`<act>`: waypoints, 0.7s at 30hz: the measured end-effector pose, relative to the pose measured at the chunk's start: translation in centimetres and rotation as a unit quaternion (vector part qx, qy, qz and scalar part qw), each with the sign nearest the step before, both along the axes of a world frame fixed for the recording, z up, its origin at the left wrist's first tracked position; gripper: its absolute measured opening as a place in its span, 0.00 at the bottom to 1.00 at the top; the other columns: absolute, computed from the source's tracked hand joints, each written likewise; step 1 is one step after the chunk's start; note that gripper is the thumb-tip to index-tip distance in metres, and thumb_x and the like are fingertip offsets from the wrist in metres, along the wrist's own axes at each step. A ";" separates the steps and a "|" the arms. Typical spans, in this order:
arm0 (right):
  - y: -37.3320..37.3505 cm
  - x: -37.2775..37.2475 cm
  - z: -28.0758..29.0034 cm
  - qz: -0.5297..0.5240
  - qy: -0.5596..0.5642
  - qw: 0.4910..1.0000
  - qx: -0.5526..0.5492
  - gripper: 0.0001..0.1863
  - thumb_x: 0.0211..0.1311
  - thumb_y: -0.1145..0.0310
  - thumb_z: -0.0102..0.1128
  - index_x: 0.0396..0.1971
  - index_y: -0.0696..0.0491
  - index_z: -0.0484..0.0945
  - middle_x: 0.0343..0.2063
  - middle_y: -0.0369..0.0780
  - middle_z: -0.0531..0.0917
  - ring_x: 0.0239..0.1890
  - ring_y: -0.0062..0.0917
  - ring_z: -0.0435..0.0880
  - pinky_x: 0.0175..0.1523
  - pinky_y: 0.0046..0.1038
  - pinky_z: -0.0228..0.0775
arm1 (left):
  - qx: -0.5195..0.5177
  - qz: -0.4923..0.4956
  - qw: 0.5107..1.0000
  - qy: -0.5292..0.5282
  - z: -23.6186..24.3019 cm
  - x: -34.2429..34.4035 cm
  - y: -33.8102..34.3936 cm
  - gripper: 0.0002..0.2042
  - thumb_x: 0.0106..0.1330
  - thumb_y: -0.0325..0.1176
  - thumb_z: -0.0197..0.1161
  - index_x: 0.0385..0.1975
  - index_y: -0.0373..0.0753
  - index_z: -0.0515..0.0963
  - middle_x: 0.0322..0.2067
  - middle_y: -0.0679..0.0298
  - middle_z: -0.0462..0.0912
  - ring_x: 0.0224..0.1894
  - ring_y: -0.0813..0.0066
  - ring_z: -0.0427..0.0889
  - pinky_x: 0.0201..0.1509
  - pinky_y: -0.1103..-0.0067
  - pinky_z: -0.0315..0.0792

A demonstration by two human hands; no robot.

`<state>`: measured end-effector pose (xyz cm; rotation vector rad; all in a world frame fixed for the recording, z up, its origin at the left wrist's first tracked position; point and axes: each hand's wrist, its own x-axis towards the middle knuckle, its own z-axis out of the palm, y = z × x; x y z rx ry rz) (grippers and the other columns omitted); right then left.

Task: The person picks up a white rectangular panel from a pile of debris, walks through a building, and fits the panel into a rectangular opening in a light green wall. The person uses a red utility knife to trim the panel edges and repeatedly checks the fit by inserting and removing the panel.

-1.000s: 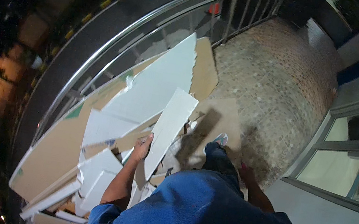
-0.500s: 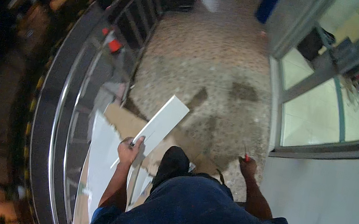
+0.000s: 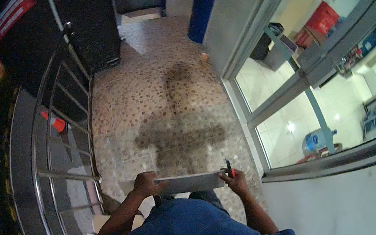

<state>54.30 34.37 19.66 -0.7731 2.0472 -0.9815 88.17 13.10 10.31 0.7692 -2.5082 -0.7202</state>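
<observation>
A long, flat, pale strip of board point(image 3: 193, 182) spans crosswise in front of my body, its grey-looking face toward the far side. My left hand point(image 3: 147, 184) grips it left of its middle, fingers over the upper edge. At the strip's right end, my right hand point(image 3: 237, 181) is closed around a red-handled cutter knife point(image 3: 230, 170), whose dark tip points up and away. The thumb side of that hand meets the strip's corner; whether it also pinches the board I cannot tell.
A metal railing point(image 3: 39, 172) runs along the left, with an orange traffic cone point(image 3: 56, 122) beyond it. On the right are a glass door point(image 3: 293, 110) and a white wall point(image 3: 341, 213). Pebbled floor point(image 3: 133, 88) stretches ahead to a blue column point(image 3: 203, 8).
The view has turned right. The strip has swung from pointing ahead to lying crosswise. My right hand, with the knife, has come from apart to the strip's right end.
</observation>
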 end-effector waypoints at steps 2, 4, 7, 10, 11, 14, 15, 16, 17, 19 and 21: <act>-3.2 -1.3 1.9 -0.009 -0.025 1.000 -0.005 0.18 0.58 0.54 0.75 0.32 0.56 0.87 0.18 0.33 0.79 0.22 0.16 0.74 0.28 0.26 0.67 | 0.052 -0.026 0.997 -0.054 2.4 -3.3 -4.5 0.29 0.54 0.62 0.71 0.28 0.35 0.84 0.25 0.52 0.84 0.31 0.51 0.85 0.37 0.63 0.78; -5.8 -3.2 2.2 -0.063 -0.003 0.998 -0.027 0.16 0.58 0.56 0.75 0.32 0.56 0.87 0.19 0.33 0.79 0.24 0.16 0.74 0.31 0.26 0.69 | 0.058 -0.049 0.992 -0.096 4.5 -6.8 -8.7 0.28 0.55 0.61 0.71 0.28 0.35 0.84 0.25 0.52 0.84 0.30 0.51 0.85 0.37 0.64 0.78; -9.6 -8.1 1.1 -0.147 0.065 0.986 -0.051 0.15 0.61 0.59 0.71 0.34 0.57 0.86 0.23 0.36 0.83 0.29 0.19 0.78 0.38 0.28 0.72 | 0.060 -0.054 0.987 -0.137 5.6 -12.3 -14.3 0.26 0.55 0.60 0.72 0.26 0.37 0.83 0.25 0.52 0.84 0.30 0.50 0.85 0.36 0.64 0.78; -14.0 -16.3 0.5 -0.233 0.144 0.956 -0.107 0.17 0.65 0.56 0.67 0.32 0.58 0.83 0.22 0.40 0.82 0.27 0.22 0.75 0.36 0.30 0.70 | 0.048 -0.046 0.991 -0.120 2.4 -17.7 -20.6 0.27 0.56 0.62 0.70 0.25 0.38 0.83 0.24 0.52 0.83 0.30 0.50 0.84 0.35 0.63 0.77; -15.8 -19.7 0.4 -0.250 0.176 0.941 -0.146 0.18 0.65 0.55 0.67 0.31 0.58 0.83 0.21 0.40 0.81 0.26 0.22 0.74 0.34 0.32 0.69 | 0.004 -0.071 0.991 -0.117 0.5 -19.3 -23.1 0.28 0.56 0.62 0.69 0.25 0.38 0.83 0.25 0.52 0.83 0.30 0.49 0.84 0.35 0.62 0.77; -21.3 -31.2 1.3 -0.339 0.250 0.900 -0.114 0.20 0.67 0.55 0.63 0.26 0.58 0.79 0.17 0.42 0.77 0.22 0.25 0.71 0.30 0.36 0.65 | -0.038 -0.082 0.972 -0.217 -4.5 -24.0 -30.2 0.31 0.58 0.65 0.66 0.24 0.35 0.82 0.26 0.48 0.83 0.29 0.48 0.83 0.36 0.59 0.75; -23.1 -35.1 2.2 -0.364 0.299 0.871 -0.139 0.20 0.68 0.55 0.62 0.25 0.59 0.78 0.16 0.42 0.76 0.22 0.25 0.69 0.30 0.36 0.64 | -0.020 -0.073 0.977 -0.197 -4.6 -25.7 -32.0 0.31 0.58 0.64 0.66 0.24 0.34 0.82 0.26 0.47 0.83 0.30 0.47 0.83 0.37 0.59 0.75; -24.9 -39.0 3.5 -0.402 0.305 0.846 -0.171 0.20 0.68 0.56 0.62 0.25 0.59 0.77 0.16 0.43 0.74 0.21 0.26 0.68 0.29 0.36 0.64 | -0.002 -0.061 0.976 -0.210 -3.8 -27.3 -33.5 0.31 0.58 0.64 0.66 0.24 0.34 0.82 0.26 0.46 0.83 0.30 0.47 0.83 0.38 0.59 0.75; -26.5 -42.7 5.2 -0.435 0.296 0.827 -0.199 0.21 0.69 0.56 0.61 0.24 0.59 0.77 0.15 0.44 0.73 0.21 0.27 0.67 0.29 0.35 0.63 | 0.007 -0.044 0.965 -0.258 -2.1 -29.2 -34.6 0.31 0.58 0.64 0.66 0.24 0.33 0.82 0.26 0.45 0.83 0.30 0.46 0.84 0.38 0.59 0.75; -29.3 -50.0 8.9 -0.482 0.357 0.763 -0.240 0.18 0.68 0.59 0.61 0.25 0.58 0.77 0.16 0.44 0.74 0.21 0.27 0.68 0.29 0.34 0.62 | 0.045 0.001 0.985 -0.168 2.5 -33.3 -36.4 0.31 0.59 0.63 0.66 0.25 0.32 0.83 0.26 0.44 0.83 0.31 0.45 0.83 0.39 0.60 0.75; -31.5 -56.4 12.4 -0.537 0.406 0.700 -0.240 0.15 0.69 0.61 0.60 0.29 0.58 0.77 0.19 0.43 0.76 0.21 0.26 0.68 0.28 0.33 0.61 | 0.071 0.050 0.970 -0.229 6.2 -37.4 -38.3 0.30 0.59 0.61 0.67 0.27 0.31 0.84 0.27 0.43 0.84 0.32 0.45 0.84 0.40 0.60 0.76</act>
